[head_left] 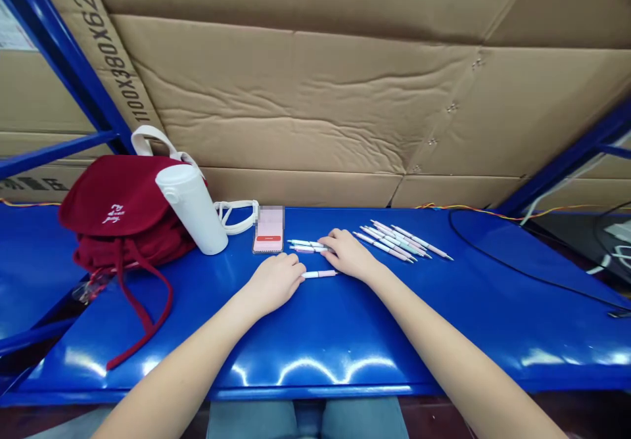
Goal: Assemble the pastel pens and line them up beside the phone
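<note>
On the blue table a white-and-pink pen [320, 274] lies sideways, and the curled fingers of my left hand [276, 281] close on its left end. Just beyond it, two or more pens [306, 249] lie side by side. My right hand [349, 255] has its fingers bent together over the right ends of those pens, pinching at one; the ends themselves are hidden. To the right of that hand several white, pink and pale green pens [394, 240] lie in a loose slanted pile.
A phone [269, 229] lies behind my left hand. Farther left a white bottle [194, 212] leans against a red bag [123, 196] whose strap trails over the blue table [345, 340]. Cardboard [296, 84] stands behind. A black cable [517, 271] crosses the right side.
</note>
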`<state>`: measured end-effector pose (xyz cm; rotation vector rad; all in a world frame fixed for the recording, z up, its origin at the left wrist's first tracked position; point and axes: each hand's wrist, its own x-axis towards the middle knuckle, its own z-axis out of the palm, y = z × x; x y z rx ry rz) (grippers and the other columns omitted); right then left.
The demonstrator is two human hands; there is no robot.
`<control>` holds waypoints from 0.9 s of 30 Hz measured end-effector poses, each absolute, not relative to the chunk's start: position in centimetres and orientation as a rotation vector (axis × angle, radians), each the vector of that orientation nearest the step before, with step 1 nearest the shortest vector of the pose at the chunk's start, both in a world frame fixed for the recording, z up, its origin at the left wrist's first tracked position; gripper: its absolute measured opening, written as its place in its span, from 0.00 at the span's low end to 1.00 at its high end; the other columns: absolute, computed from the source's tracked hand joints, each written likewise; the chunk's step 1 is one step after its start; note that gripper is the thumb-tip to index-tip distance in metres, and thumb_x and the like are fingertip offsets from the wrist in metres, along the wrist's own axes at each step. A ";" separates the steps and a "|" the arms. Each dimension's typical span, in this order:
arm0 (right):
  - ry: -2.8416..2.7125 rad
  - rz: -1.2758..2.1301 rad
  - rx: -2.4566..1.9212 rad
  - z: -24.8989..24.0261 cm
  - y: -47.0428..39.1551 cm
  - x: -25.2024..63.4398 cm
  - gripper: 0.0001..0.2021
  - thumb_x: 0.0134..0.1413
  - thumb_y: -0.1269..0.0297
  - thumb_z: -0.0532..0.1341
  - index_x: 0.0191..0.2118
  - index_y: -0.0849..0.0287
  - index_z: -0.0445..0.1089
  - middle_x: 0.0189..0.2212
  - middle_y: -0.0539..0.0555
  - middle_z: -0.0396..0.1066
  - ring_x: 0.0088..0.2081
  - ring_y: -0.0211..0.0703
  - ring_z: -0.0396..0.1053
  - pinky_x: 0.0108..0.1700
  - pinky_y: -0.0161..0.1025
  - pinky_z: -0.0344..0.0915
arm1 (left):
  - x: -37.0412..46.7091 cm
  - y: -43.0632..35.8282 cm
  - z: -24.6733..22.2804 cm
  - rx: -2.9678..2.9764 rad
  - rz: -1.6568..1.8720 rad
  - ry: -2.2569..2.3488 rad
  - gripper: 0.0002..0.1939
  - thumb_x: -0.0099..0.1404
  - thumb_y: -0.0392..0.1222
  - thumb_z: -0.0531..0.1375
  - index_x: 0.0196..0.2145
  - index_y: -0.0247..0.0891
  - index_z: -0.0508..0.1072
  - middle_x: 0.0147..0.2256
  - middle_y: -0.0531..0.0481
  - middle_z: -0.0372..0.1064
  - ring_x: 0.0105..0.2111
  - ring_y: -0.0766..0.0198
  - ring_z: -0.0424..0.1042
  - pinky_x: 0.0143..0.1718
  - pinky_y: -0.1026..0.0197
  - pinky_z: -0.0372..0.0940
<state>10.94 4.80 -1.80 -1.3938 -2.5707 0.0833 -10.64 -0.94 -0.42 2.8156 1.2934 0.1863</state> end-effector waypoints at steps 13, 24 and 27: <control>-2.537 0.448 -1.226 -0.5 -0.9 11.8 0.15 0.63 0.60 0.47 0.39 0.57 0.70 0.36 0.55 0.71 0.40 0.44 0.66 0.44 0.41 0.62 | -11.5 -1.6 1.0 2.730 0.339 1.336 0.12 0.69 0.40 0.47 0.41 0.37 0.68 0.38 0.47 0.67 0.37 0.62 0.67 0.39 0.61 0.64; -2.489 0.545 -1.380 -0.5 -1.8 10.9 0.15 0.64 0.62 0.44 0.28 0.57 0.61 0.27 0.52 0.67 0.30 0.40 0.65 0.34 0.37 0.60 | -10.9 -1.6 0.4 2.886 0.263 1.319 0.16 0.71 0.46 0.44 0.39 0.39 0.69 0.34 0.49 0.68 0.34 0.62 0.68 0.34 0.63 0.60; -2.451 0.526 -1.339 -1.1 -1.8 10.6 0.15 0.63 0.63 0.43 0.26 0.57 0.59 0.26 0.52 0.66 0.29 0.40 0.63 0.34 0.37 0.60 | -11.0 -1.7 0.4 2.878 0.276 1.305 0.17 0.70 0.50 0.45 0.38 0.41 0.69 0.32 0.50 0.68 0.33 0.63 0.68 0.31 0.65 0.59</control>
